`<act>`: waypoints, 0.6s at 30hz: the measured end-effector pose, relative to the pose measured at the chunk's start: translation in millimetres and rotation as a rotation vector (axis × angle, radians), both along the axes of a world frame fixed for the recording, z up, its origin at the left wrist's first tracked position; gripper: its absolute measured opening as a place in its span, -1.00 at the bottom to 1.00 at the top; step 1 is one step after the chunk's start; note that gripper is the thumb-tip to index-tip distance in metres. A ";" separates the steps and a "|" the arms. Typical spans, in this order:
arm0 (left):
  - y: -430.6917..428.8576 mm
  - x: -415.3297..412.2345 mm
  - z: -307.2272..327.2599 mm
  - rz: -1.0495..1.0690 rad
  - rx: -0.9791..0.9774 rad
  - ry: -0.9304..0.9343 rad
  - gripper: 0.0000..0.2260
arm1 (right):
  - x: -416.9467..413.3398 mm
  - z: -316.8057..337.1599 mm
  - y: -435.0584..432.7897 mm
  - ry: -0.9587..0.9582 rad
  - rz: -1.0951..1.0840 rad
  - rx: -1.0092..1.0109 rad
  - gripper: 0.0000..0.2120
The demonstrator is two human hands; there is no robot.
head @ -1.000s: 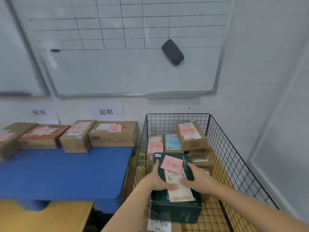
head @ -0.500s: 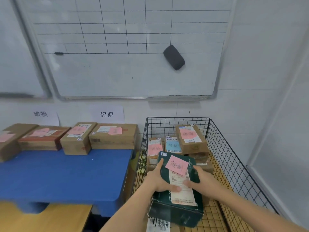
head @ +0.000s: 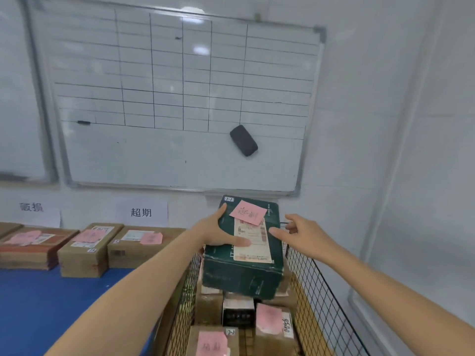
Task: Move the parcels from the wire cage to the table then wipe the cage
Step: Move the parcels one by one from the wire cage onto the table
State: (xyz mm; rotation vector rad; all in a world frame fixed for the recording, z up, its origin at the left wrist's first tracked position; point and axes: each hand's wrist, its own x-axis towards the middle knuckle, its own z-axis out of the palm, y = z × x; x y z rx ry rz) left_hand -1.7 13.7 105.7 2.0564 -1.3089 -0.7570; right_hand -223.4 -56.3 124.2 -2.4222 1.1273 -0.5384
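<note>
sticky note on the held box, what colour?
Pink sticky note, with handwriting, stuck on top of the dark green parcel. The head view shows it best.

The left forearm (head: pixel 144 286) and right forearm (head: pixel 385 286) stretch forward, bare. The left grip (head: pixel 218 231) clasps the left side of a dark green parcel (head: pixel 241 276), thumb flat across its top. The right grip (head: pixel 304 235) hangs just beside the parcel's right edge, fingers spread and relaxed.

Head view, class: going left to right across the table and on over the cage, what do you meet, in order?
Red-sided parcel → narrow brown parcel → wide brown parcel → green parcel → right hand.
</note>
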 end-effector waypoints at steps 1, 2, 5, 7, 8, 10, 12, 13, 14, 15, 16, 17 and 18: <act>1.4 3.4 8.7 0.015 -0.022 0.007 0.13 | 2.4 7.2 0.1 -0.012 -0.010 -0.009 -0.24; 3.1 7.0 15.6 0.031 -0.041 0.020 0.13 | 5.3 12.4 0.2 -0.024 -0.010 -0.016 -0.23; 12.3 18.5 31.1 0.073 -0.073 0.035 0.14 | 16.5 22.8 5.8 -0.051 0.024 -0.053 -0.24; 21.3 28.9 39.8 0.107 -0.083 0.042 0.14 | 25.7 26.5 10.0 -0.057 0.055 -0.074 -0.25; 26.5 34.8 43.8 0.125 -0.085 0.054 0.13 | 30.8 27.5 11.2 -0.059 0.067 -0.081 -0.25; 37.5 46.2 50.8 0.166 -0.089 0.083 0.11 | 42.4 29.4 12.7 -0.070 0.091 -0.089 -0.25; 49.9 60.8 55.2 0.210 -0.090 0.089 0.10 | 56.9 32.1 17.5 -0.086 0.113 -0.100 -0.25; 56.4 68.9 56.7 0.228 -0.085 0.078 0.09 | 64.7 33.2 21.3 -0.092 0.122 -0.103 -0.24; 62.6 79.1 57.6 0.244 -0.085 0.067 0.08 | 73.5 33.3 25.2 -0.098 0.133 -0.102 -0.25; 68.8 89.8 58.2 0.255 -0.088 0.056 0.08 | 83.1 33.2 29.4 -0.106 0.144 -0.101 -0.25; 74.3 101.6 58.1 0.269 -0.094 0.054 0.07 | 93.2 32.4 33.8 -0.115 0.154 -0.095 -0.26; 80.4 114.6 57.4 0.284 -0.101 0.059 0.07 | 104.6 31.5 38.2 -0.124 0.165 -0.087 -0.27; 86.6 128.9 55.5 0.300 -0.108 0.069 0.07 | 117.1 30.3 42.5 -0.133 0.172 -0.076 -0.28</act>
